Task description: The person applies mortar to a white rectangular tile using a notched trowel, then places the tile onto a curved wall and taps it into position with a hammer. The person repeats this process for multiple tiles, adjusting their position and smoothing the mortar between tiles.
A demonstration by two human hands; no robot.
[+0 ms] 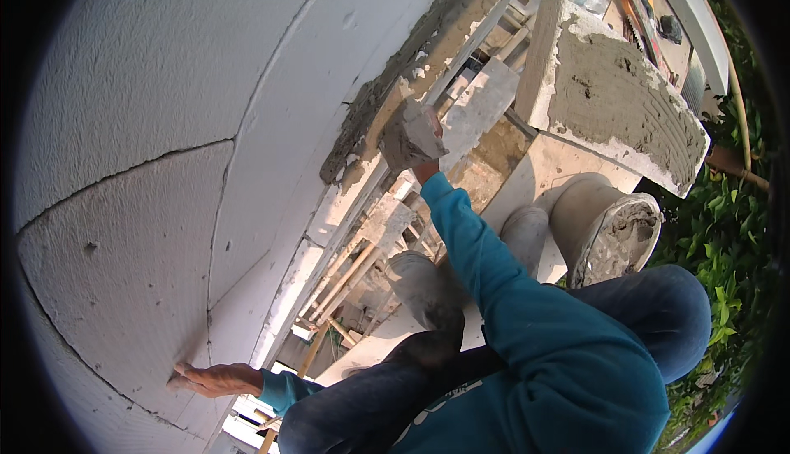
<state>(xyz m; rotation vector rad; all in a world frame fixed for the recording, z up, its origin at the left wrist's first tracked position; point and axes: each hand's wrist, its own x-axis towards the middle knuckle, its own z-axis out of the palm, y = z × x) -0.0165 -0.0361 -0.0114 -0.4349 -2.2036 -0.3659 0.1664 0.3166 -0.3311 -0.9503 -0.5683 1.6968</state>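
Note:
My left hand (pixel 210 378), fingers out, rests against or very near the white block wall (pixel 132 248) at lower left, which has cracked-looking seams between blocks. My right hand (pixel 427 164), mostly hidden, grips a mortar-smeared trowel (pixel 409 137) at the grey mortar strip (pixel 350 149) along the wall's edge. Right of it lies a white block (pixel 613 100) coated with ridged grey mortar. A bucket (pixel 601 232) with grey mortar inside stands beside my dusty boots.
I crouch on narrow boards (pixel 543 174) beside the wall. Timbers and rubble show below through gaps. A saw (pixel 638 22) and other tools lie at top right. Green foliage (pixel 720 232) borders the right side, with a pale curved pipe (pixel 743 116) nearby.

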